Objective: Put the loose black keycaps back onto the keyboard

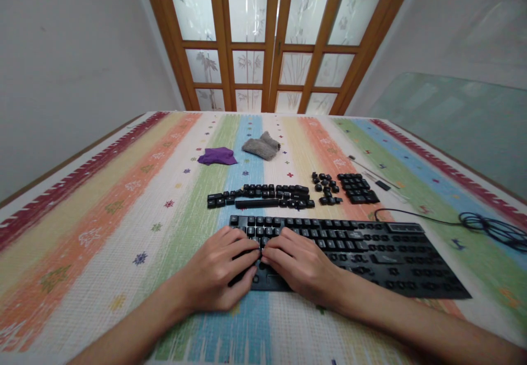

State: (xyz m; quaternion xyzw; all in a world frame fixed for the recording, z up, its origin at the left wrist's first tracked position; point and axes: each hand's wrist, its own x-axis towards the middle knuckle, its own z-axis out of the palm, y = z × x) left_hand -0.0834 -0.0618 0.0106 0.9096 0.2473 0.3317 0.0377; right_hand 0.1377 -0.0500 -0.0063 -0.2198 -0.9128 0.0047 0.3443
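Glass-paned wooden doors stand at twelve o'clock, beyond a striped tablecloth. Toward its six o'clock edge, a black computer keyboard lies flat, long axis running roughly nine to three, its cable coiled between two and three. Wide cloth stretches from the keyboard's nine o'clock end to the left edge. Over that end, the left hand and right hand meet, fingertips narrowly gathered; whether they pinch anything, I cannot tell. Loose keycaps lie from ten to twelve o'clock, just past the keyboard.
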